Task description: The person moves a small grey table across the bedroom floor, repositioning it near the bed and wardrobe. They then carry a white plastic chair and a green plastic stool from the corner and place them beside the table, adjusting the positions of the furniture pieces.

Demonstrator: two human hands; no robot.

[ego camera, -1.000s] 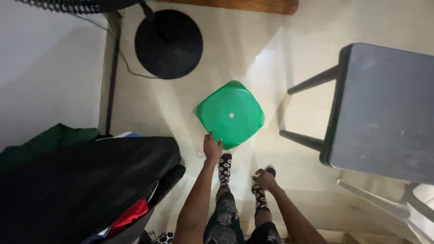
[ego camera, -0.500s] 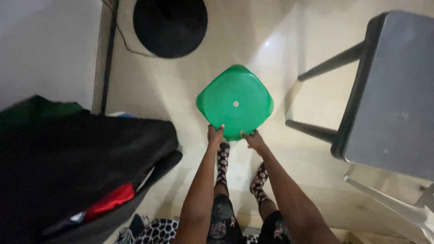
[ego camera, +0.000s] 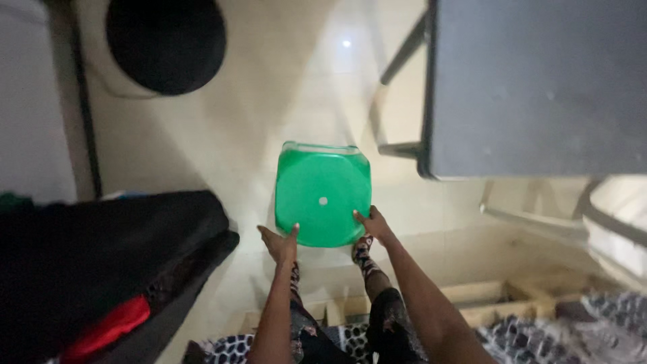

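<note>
Gripping green stool | both hands clamped, seemingly (blurred) | pale floor

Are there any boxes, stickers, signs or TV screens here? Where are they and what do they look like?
None show: no package, label, sign or screen.
Green stool: plastic, squarish with rounded corners, on the pale floor, held by the left hand and the right hand.
Grey table: flat top, upper right.
Black round base: on the floor, upper left.
</note>
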